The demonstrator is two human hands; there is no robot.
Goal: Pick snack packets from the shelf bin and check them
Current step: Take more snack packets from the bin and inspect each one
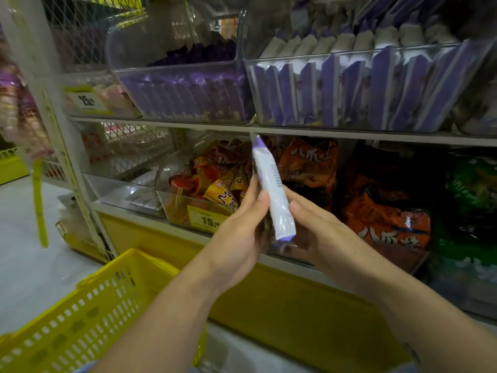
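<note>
Snack packet (271, 189), a long, slim, glossy foil sachet, white with crimped purple ends, stands nearly upright and edge-on before the lower shelf (a printed barcode runs down its side). The fingers of the left hand (239, 230) and of the right hand (320, 232) pinch it from either side, thumbs pressed against the film. Above, a clear rigid plastic bin (349, 53) holds rows of similar purple-and-white packets, and a yellow perforated basket (88, 313) sits lower left.
</note>
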